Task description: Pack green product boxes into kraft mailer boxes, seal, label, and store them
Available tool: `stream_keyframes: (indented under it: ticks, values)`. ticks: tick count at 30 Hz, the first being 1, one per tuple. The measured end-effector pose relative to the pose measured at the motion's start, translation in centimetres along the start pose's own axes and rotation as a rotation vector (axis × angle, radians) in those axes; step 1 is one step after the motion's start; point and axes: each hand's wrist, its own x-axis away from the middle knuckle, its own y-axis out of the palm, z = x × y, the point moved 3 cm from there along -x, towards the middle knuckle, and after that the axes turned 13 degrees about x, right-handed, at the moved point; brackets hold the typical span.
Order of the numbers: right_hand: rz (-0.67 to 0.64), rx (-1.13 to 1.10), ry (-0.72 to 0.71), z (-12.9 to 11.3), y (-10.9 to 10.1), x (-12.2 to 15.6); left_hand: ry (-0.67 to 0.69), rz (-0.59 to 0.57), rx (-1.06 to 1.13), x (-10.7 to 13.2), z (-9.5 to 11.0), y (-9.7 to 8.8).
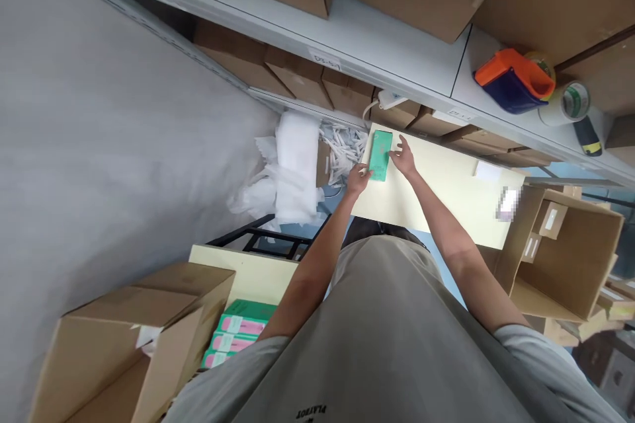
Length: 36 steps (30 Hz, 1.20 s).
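Note:
A slim green box (380, 153) lies on a pale yellow table (446, 185) at its far left corner. My left hand (358, 178) grips the near left edge of the box, fingers curled on it. My right hand (404, 157) rests against the box's right side with fingers spread. Both arms reach forward from my grey shirt.
Grey shelving (377, 46) with brown cartons stands behind the table. An orange and blue tape dispenser (516, 79) and tape roll (570, 102) sit on the shelf. White foam wrap (292, 172) lies left. An open carton (565, 258) stands right; another with green-pink boxes (238, 330) sits lower left.

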Motion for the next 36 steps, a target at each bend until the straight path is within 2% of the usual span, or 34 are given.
stream_keyframes:
  ticks: [3,6,8,11,15,17,21,24,27,31,33,36]
  values:
    - [0.053,-0.016,-0.102,-0.5,-2.0,1.4,0.115,0.102,-0.049,2.0,1.7,-0.1]
    - [0.043,-0.046,-0.291,-0.8,-2.9,3.6,0.237,0.171,-0.047,5.6,2.9,-1.0]
    - [0.005,-0.075,-0.405,-0.9,-2.1,5.3,0.342,0.225,-0.052,8.9,3.3,-2.4]
    - [-0.118,-0.155,-0.484,-1.4,1.6,8.3,0.495,0.304,-0.069,14.8,2.5,-5.9]
    - [-0.379,-0.215,-0.591,-2.4,7.9,14.5,0.593,0.483,-0.019,23.5,-0.9,-11.3]
    - [-0.505,-0.205,-0.649,-2.4,10.1,18.0,0.604,0.584,0.031,27.4,-3.1,-13.5]
    - [-0.685,-0.171,-0.674,-1.0,12.2,24.0,0.637,0.71,0.196,33.8,-6.7,-16.7]
    - [-0.767,-0.116,-0.686,-0.2,13.5,27.8,0.683,0.798,0.385,37.8,-8.5,-19.1]
    - [-0.857,-0.042,-0.731,-0.1,15.8,32.4,0.746,0.904,0.546,41.9,-10.2,-22.3]
    - [-1.069,0.066,-0.833,0.2,20.6,41.2,0.87,1.001,0.689,48.4,-13.2,-27.8]
    - [-1.172,0.114,-0.884,0.9,23.4,46.3,0.936,1.032,0.758,51.9,-15.2,-31.0]
    - [-1.259,0.177,-0.943,2.6,27.9,54.1,1.02,1.077,0.871,56.8,-18.9,-36.4]
